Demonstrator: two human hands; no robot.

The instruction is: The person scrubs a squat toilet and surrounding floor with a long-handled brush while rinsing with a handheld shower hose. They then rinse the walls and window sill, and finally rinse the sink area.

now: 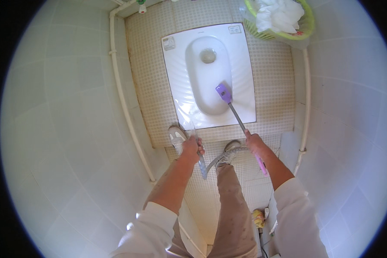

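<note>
My left hand is closed around a translucent hose, and water sprays from its end onto the near left corner of a white ceramic squat toilet. The hose bends sharply below that hand and runs right, passing over my right shoe. My right hand grips the handle of a toilet brush with a purple head, a grey shaft and a pink end. The brush head lies in the right side of the toilet's basin; its bristles are hidden underneath.
A green plastic wastebasket holding white paper stands at the far right. Pipes run along the left wall and right wall. A raised tiled step surrounds the toilet. My shoes are near its front edge.
</note>
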